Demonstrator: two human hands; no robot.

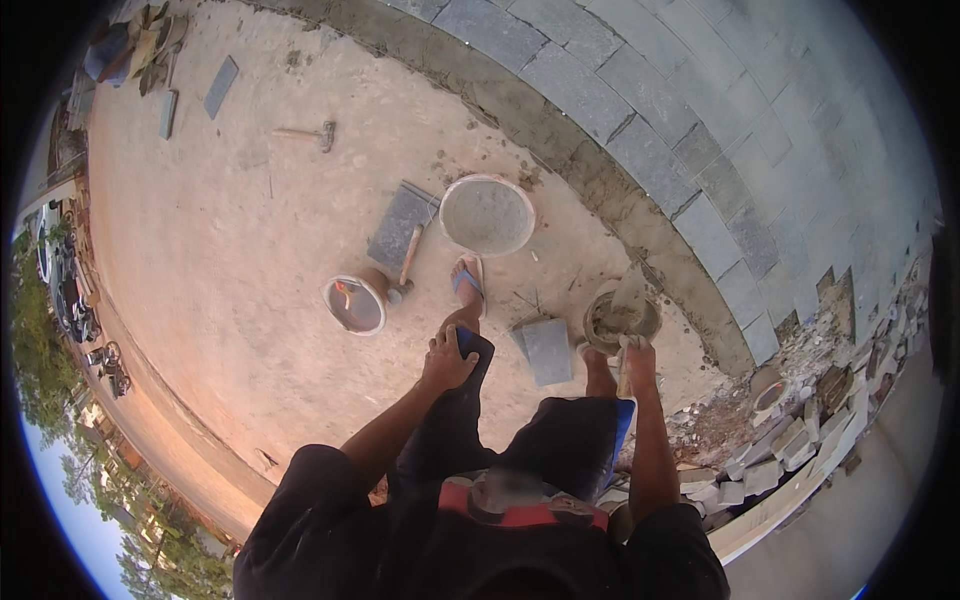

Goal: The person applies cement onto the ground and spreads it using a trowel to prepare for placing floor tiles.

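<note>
The right hand [640, 360] is clasped around the wooden handle of a trowel [625, 381], just beyond the right knee. At 12 o'clock from that hand stands a round bucket [657, 322] of wet-looking mortar [609, 322]. A pale, blade-like shape over the bucket is probably the trowel's blade, though the fisheye view and matching colours blur its outline. The left hand [447, 362] is draped over the left knee [479, 346], fingers loosely bent, with no tool in it.

The trowel should feel light and stiff, growing tip-heavy under a load; the handle is the place to grip, near the blade end, with a firm wrist. Smeared mortar could make the wood slippery. The mortar itself looks soft, dense and sticky, so the bucket should be heavy and want 2 hands at opposite sides of its rim. At 9 o'clock from the right hand, 2 grey slabs [549, 353] overlap on the ground. They look rigid, weighty and chip-prone at the corners, better held along 2 opposite edges.
</note>
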